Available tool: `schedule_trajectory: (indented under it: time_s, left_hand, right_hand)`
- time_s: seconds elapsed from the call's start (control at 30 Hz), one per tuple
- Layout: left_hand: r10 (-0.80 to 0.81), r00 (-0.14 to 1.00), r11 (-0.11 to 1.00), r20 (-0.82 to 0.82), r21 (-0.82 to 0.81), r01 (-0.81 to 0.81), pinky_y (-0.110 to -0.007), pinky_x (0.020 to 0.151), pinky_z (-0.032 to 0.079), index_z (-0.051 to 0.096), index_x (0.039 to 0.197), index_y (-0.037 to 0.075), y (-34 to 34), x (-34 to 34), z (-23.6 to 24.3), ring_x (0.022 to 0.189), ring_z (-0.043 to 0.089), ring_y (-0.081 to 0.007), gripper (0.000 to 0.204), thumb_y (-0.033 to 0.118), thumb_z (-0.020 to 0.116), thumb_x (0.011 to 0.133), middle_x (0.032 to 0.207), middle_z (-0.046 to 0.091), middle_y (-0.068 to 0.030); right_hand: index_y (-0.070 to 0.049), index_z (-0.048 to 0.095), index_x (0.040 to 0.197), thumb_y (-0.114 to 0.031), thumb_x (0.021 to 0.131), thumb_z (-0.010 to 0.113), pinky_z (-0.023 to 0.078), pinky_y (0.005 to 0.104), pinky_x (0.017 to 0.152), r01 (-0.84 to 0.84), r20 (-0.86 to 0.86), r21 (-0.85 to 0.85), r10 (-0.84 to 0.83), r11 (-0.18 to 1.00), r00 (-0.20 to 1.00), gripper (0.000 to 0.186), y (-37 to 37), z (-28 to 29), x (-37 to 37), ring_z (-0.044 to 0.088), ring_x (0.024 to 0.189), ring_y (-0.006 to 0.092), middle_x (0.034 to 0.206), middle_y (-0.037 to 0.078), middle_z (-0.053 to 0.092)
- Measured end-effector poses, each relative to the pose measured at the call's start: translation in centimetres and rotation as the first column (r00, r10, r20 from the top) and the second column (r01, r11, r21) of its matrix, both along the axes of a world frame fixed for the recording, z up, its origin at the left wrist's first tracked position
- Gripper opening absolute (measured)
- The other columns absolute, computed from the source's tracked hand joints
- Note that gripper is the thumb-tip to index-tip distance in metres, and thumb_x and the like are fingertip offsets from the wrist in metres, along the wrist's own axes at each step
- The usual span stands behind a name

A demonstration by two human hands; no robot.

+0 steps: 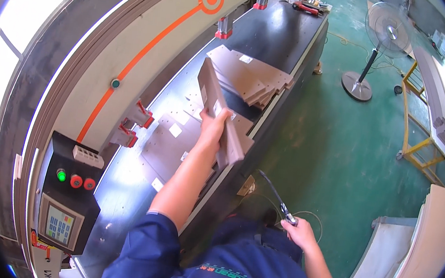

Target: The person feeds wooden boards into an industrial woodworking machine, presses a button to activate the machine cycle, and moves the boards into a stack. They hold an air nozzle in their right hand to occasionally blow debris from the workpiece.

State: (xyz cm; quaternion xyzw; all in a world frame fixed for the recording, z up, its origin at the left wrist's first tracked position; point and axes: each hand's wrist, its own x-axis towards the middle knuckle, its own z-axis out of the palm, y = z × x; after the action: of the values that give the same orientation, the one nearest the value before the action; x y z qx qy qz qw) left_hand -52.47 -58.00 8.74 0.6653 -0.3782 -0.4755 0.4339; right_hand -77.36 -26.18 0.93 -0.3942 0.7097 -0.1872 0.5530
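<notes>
Left hand (212, 130): fingers are pinching a brown board (213, 84), which is slanting on edge over the bench (286, 26) | Right hand (302, 233): fingers are wrapping round a blow gun (283, 207), its thin nozzle pointing benchward | Flat brown panels (159, 144) are lying below the board; stacked panels (248, 75) are resting just beyond

Long dark table (285, 31) with loose stacks of brown panels (243, 73), red tool (306, 8) near its far end
</notes>
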Motion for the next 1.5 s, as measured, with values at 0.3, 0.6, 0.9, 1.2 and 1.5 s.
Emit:
schedule_trajectory:
  time_s: [0.3,0.6,0.9,1.2,1.5]
  left_hand:
    - [0.007,0.729,0.961,0.684,0.196,-0.193,-0.051,0.101,0.037,0.024,0.146,0.006,-17.4,-9.7,0.6,0.128,0.039,-0.0422,0.111,0.052,0.080,0.062,0.139,0.037,-0.0296]
    - [-0.130,0.670,0.860,0.731,0.420,-0.290,-0.048,0.098,0.039,0.025,0.143,0.016,-23.0,-11.6,-1.7,0.123,0.044,-0.0354,0.104,0.062,0.079,0.066,0.137,0.038,-0.0213]
    - [-0.045,0.873,0.875,0.486,0.442,-0.201,-0.054,0.101,0.044,0.013,0.149,0.011,-23.9,-9.4,-1.4,0.130,0.043,-0.0463,0.110,0.047,0.081,0.071,0.148,0.023,-0.0272]
    - [-0.046,0.947,0.997,0.318,-0.047,0.064,-0.049,0.104,0.043,0.020,0.147,0.002,-14.6,-2.8,-4.7,0.127,0.046,-0.0486,0.092,0.041,0.070,0.082,0.144,0.033,-0.0324]
    - [-0.013,0.561,0.964,0.828,0.160,-0.214,-0.050,0.116,0.022,0.028,0.148,0.003,6.9,10.0,-10.8,0.141,0.026,-0.0409,0.086,0.048,0.065,0.084,0.152,0.029,-0.0241]
  right_hand:
    - [-0.004,0.060,0.075,-0.024,0.092,0.067,0.043,0.0266,0.048,0.352,0.153,0.100,-0.364,0.931,0.919,0.028,0.2,-1.4,-1.5,0.056,0.050,0.0116,0.058,0.004,0.060]
    - [-0.003,0.061,0.077,-0.025,0.092,0.068,0.042,0.0259,0.045,0.453,0.213,0.108,-0.466,0.885,0.859,0.027,-6.9,-0.9,-2.7,0.054,0.047,0.0118,0.057,0.004,0.060]
    - [-0.004,0.059,0.076,-0.025,0.093,0.067,0.044,0.0270,0.047,0.367,0.241,0.078,-0.374,0.927,0.895,0.028,-12.5,-0.6,-3.0,0.055,0.049,0.0123,0.058,0.004,0.059]
    - [-0.003,0.058,0.077,-0.024,0.094,0.066,0.045,0.0290,0.048,0.231,0.259,0.070,-0.241,0.970,0.935,0.028,-10.6,-0.5,-4.3,0.056,0.049,0.0147,0.058,0.006,0.059]
    - [-0.004,0.057,0.073,-0.024,0.093,0.066,0.042,0.0265,0.046,0.059,0.224,0.096,-0.079,0.994,0.971,0.030,-7.4,-0.4,-5.1,0.054,0.047,0.0122,0.057,0.005,0.058]
